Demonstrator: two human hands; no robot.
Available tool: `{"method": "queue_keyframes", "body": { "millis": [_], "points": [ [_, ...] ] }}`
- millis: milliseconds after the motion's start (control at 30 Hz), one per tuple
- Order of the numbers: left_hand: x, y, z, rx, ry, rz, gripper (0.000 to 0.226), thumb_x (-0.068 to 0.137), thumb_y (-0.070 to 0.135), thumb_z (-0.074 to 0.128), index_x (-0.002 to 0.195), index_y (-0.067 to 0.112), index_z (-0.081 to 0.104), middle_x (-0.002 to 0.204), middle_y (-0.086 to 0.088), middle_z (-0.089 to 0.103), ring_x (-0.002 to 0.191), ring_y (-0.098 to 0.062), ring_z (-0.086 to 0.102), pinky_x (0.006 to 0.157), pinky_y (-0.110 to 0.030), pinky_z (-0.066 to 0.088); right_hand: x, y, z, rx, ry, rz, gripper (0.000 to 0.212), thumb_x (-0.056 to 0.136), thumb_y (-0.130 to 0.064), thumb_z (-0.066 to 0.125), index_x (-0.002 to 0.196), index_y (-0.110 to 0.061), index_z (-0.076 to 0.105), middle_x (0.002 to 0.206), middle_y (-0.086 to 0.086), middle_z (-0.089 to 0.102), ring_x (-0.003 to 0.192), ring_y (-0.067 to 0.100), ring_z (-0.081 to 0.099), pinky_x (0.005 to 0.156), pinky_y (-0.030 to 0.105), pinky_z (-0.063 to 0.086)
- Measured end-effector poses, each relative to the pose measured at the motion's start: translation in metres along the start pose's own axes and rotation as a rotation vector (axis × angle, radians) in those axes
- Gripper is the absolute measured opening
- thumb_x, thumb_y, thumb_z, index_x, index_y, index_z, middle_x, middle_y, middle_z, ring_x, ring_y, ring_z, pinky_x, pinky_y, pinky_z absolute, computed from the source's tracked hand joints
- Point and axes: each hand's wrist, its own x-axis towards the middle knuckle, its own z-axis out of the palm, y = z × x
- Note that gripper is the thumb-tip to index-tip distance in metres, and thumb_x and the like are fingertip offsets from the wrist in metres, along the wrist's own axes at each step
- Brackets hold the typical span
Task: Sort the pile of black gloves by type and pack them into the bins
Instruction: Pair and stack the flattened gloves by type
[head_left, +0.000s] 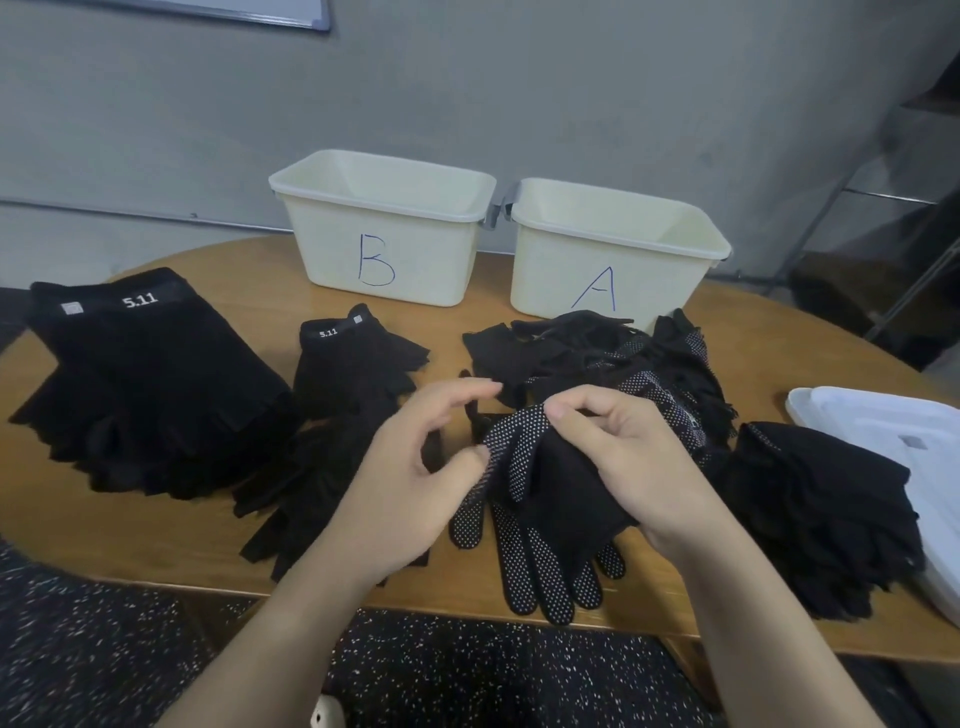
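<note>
Sorting underway, packing not begun: bin B (382, 228) and bin A (618, 249) at the surface's far edge show nothing inside. Right hand (639, 462) grips a dotted glove (524, 499) near the front edge; left hand (415, 467) half-open, thumb touching it. Unsorted pile (597, 358) remains before bin A.

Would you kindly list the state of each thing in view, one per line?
Bin B: upright, nothing visible inside.
Bin A: upright, nothing visible inside.
Dotted glove: held over the table edge, fingers hanging.
Right hand: grips the dotted glove.
Left hand: thumb touching the glove, fingers apart.
Unsorted pile: heaped before bin A.
5.11 stack: flat.
</note>
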Motion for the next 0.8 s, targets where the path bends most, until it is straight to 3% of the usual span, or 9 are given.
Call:
{"method": "queue_keyframes", "body": {
  "millis": [100, 167, 300, 367, 467, 500, 600, 700, 800],
  "points": [
    [-0.006, 0.01, 0.007, -0.036, -0.157, 0.012, 0.053, 0.087, 0.052, 0.064, 0.139, 0.047, 0.054, 0.137, 0.033, 0.056, 0.132, 0.013, 0.045, 0.105, -0.008, 0.036, 0.0, 0.001, -0.001, 0.016, -0.03, -0.001, 0.017, 0.101, -0.025, 0.064, 0.092, -0.019, 0.077, 0.089, 0.025, 0.075, 0.079, 0.039, 0.07, 0.076, 0.052, 0.055],
    [-0.007, 0.009, 0.017, 0.081, -0.127, 0.036, 0.058, 0.082, 0.059, 0.07, 0.136, 0.049, 0.054, 0.128, 0.03, 0.061, 0.126, 0.009, 0.051, 0.102, -0.013, 0.041, -0.001, 0.0, -0.003, 0.01, -0.048, 0.009, 0.018, 0.1, -0.025, 0.064, 0.091, -0.017, 0.077, 0.088, 0.024, 0.075, 0.074, 0.031, 0.067, 0.071, 0.043, 0.052],
    [0.0, 0.007, 0.026, 0.054, 0.092, 0.005, 0.018, 0.095, 0.026, 0.068, 0.11, 0.035, 0.073, 0.094, 0.023, 0.073, 0.096, 0.006, 0.066, 0.082, -0.01, 0.048, -0.005, -0.003, -0.012, 0.071, -0.08, 0.069, 0.019, 0.088, -0.034, 0.076, 0.095, -0.017, 0.078, 0.091, 0.019, 0.077, 0.078, 0.025, 0.07, 0.07, 0.032, 0.054],
    [0.002, 0.009, 0.023, -0.035, 0.136, -0.023, 0.017, 0.098, 0.017, 0.064, 0.105, 0.028, 0.076, 0.092, 0.019, 0.076, 0.093, 0.003, 0.07, 0.085, -0.018, 0.054, -0.009, -0.004, -0.022, 0.008, -0.19, 0.138, 0.027, 0.079, -0.043, 0.084, 0.097, -0.024, 0.078, 0.096, 0.012, 0.078, 0.085, 0.024, 0.073, 0.076, 0.034, 0.053],
    [0.005, 0.008, 0.019, -0.155, 0.188, -0.066, 0.018, 0.102, 0.016, 0.06, 0.104, 0.022, 0.077, 0.093, 0.01, 0.078, 0.095, -0.007, 0.073, 0.092, -0.04, 0.059, -0.016, -0.001, -0.031, -0.043, -0.373, 0.162, 0.009, 0.082, -0.029, 0.084, 0.085, -0.024, 0.079, 0.086, -0.002, 0.076, 0.084, 0.017, 0.072, 0.075, 0.028, 0.052],
    [0.006, 0.008, 0.018, -0.189, 0.203, -0.089, 0.02, 0.103, 0.016, 0.058, 0.102, 0.021, 0.077, 0.093, 0.007, 0.079, 0.095, -0.011, 0.074, 0.092, -0.044, 0.059, -0.016, 0.0, -0.031, -0.037, -0.351, 0.132, 0.003, 0.085, -0.022, 0.081, 0.087, -0.02, 0.08, 0.089, -0.001, 0.077, 0.087, 0.019, 0.073, 0.079, 0.03, 0.055],
    [0.007, 0.008, 0.014, -0.295, 0.229, -0.175, 0.026, 0.105, 0.018, 0.053, 0.101, 0.019, 0.079, 0.095, 0.003, 0.079, 0.097, -0.016, 0.074, 0.095, -0.05, 0.058, -0.016, 0.001, -0.026, 0.106, -0.155, 0.038, 0.019, 0.093, -0.009, 0.068, 0.109, -0.008, 0.078, 0.109, 0.006, 0.078, 0.107, 0.023, 0.073, 0.093, 0.029, 0.057],
    [0.005, 0.01, 0.009, -0.377, 0.18, -0.217, 0.033, 0.108, 0.018, 0.046, 0.104, 0.016, 0.079, 0.104, 0.001, 0.079, 0.105, -0.016, 0.073, 0.101, -0.049, 0.055, -0.013, -0.002, -0.021, 0.238, -0.031, -0.035, 0.025, 0.098, -0.013, 0.061, 0.119, -0.006, 0.074, 0.116, 0.008, 0.077, 0.112, 0.025, 0.071, 0.093, 0.033, 0.058],
    [0.004, 0.005, 0.005, -0.497, 0.125, -0.281, 0.03, 0.102, 0.022, 0.051, 0.104, 0.009, 0.078, 0.108, -0.008, 0.078, 0.108, -0.026, 0.072, 0.106, -0.055, 0.05, -0.012, -0.006, -0.015, 0.292, 0.034, -0.044, 0.026, 0.099, -0.019, 0.059, 0.119, -0.009, 0.073, 0.116, 0.009, 0.076, 0.111, 0.032, 0.071, 0.093, 0.047, 0.056]
  ]
}}
